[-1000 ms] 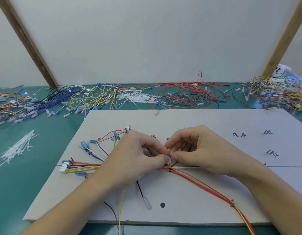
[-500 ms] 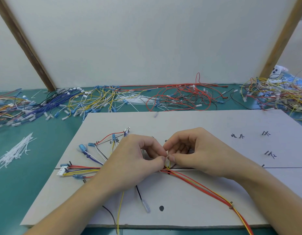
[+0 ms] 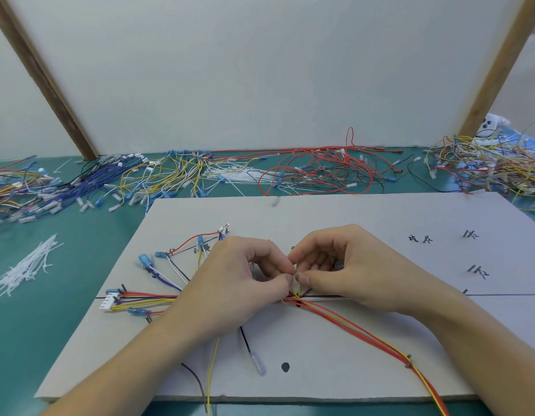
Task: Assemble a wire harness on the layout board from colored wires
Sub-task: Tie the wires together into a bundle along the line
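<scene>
The grey layout board lies flat in front of me with black lines and marks on it. A wire harness of red, yellow, white and blue wires runs across it, fanning out at the left to blue terminals and a white connector. My left hand and my right hand meet over the bundle's middle. Thumb and forefinger of each hand pinch something thin and pale above the bundle, most likely a cable tie; the fingers hide most of it. Red and yellow wires trail off to the lower right past a small peg.
Loose wires lie in heaps along the back of the green table: blue and yellow ones, red ones, a mixed tangle at the right. White cable ties lie left of the board. A white panel with wooden posts stands behind.
Both hands stay pinched together over the bundle's middle, with only small finger movements. The view has shifted slightly.
</scene>
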